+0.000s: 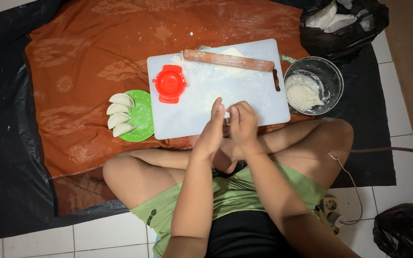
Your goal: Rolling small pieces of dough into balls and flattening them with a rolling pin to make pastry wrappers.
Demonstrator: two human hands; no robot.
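My left hand (211, 130) and my right hand (243, 125) are pressed together palm to palm over the near edge of a white cutting board (254, 102). Whatever lies between the palms is hidden. On the floured board a red round dumpling press (169, 83) sits at the left, and a wooden rolling pin (229, 60) lies along the far edge beside a small heap of flour. A green plate (142, 117) left of the board carries several folded white dumplings (119, 114).
A metal pot (330, 76) with a lump of dough stands right of the board. An orange patterned cloth (82, 71) lies over black plastic sheeting on white tiles. Black bags sit at the far right and near right. My crossed legs are under the hands.
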